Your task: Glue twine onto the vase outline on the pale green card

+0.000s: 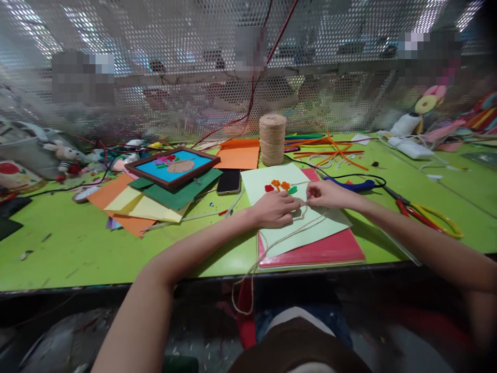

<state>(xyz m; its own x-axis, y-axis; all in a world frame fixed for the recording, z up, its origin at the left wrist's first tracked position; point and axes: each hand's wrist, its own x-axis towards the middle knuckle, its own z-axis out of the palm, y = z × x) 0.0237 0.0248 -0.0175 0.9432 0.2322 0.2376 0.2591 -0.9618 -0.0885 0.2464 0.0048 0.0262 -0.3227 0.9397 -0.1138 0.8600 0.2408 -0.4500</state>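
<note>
A pale green sheet of paper [264, 178] lies on a red folder [314, 253]. Red and orange flower shapes [275, 184] and a green leaf shape [292, 190] are on its upper part. My left hand [275, 208] lies flat over the sheet just below the flowers, its fingertips by some coiled twine [303, 213]. With finger and thumb pinched, my right hand [324, 195] holds the twine close to the left fingertips; the exact grip is partly hidden. Loose twine [267, 250] trails across the sheet and hangs over the table's front edge.
A twine spool [272, 140] stands behind the sheet. Left are a framed flower picture [173, 167], coloured papers [135, 207] and a phone [229, 182]. Right lie scissors [430, 217], a blue-handled tool [351, 184] and orange strips [330, 150]. A perforated metal panel [194, 103] rises behind.
</note>
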